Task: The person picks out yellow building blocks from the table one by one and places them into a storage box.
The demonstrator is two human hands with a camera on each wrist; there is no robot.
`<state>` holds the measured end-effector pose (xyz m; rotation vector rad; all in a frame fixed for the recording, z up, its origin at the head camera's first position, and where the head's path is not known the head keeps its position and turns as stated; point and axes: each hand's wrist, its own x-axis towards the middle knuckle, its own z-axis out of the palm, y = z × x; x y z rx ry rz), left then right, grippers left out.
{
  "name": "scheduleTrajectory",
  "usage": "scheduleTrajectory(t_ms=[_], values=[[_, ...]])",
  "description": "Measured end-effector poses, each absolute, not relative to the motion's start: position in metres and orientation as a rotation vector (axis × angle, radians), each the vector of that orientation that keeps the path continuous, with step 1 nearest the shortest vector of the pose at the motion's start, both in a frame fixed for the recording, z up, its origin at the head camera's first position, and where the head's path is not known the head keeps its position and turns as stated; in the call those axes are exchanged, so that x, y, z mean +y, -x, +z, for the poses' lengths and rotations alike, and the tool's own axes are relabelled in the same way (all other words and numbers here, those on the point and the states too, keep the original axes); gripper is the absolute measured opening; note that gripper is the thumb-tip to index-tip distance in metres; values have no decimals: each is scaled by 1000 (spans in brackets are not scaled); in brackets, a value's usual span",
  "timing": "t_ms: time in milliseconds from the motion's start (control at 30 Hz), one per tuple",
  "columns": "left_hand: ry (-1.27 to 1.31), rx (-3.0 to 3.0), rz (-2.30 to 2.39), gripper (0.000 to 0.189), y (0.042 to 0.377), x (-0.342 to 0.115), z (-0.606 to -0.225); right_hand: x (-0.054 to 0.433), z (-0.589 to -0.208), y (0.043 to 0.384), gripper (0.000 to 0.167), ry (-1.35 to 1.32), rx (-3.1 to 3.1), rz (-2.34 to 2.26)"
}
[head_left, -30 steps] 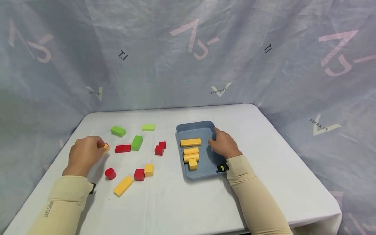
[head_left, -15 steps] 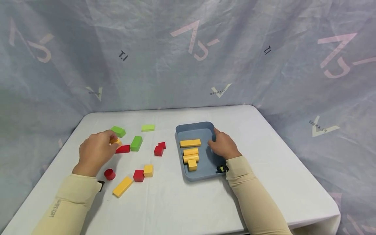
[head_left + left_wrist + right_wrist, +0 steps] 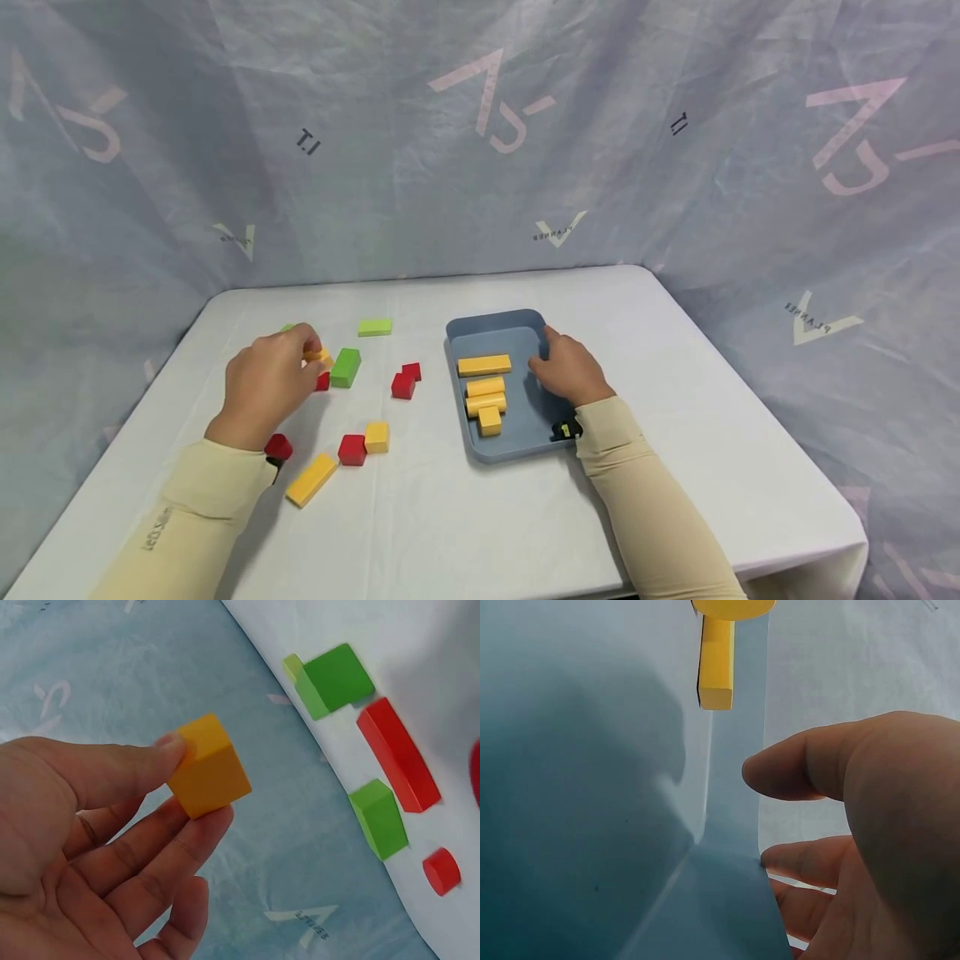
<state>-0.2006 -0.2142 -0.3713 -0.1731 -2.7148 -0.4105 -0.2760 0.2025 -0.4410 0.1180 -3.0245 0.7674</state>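
A yellow bar (image 3: 312, 481) lies toward the near edge of the table (image 3: 420, 525). Beyond, the right hand (image 3: 573, 371) grips the right wall of the tray (image 3: 528, 417), apparently to steady it; the left hand (image 3: 266, 383) pinches a yellow block (image 3: 210, 772) over the table's left side.

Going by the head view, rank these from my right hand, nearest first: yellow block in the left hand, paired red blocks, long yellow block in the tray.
1. Long yellow block: in the tray, left of the right hand.
2. Paired red blocks: outside the tray, to its left.
3. Held yellow block: in the left hand, farthest left.
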Motion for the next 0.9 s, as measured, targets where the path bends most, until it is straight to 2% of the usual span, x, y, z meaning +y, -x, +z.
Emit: scheduleTrajectory(t_ms=[433,900], values=[[310,-2639,-319,25,200,-186,-366,203,-442,276,74,-102,-3031,760],[437,-2563,-365,17,199,-151,-355,202,-441,275,74,-108,-3017,779]])
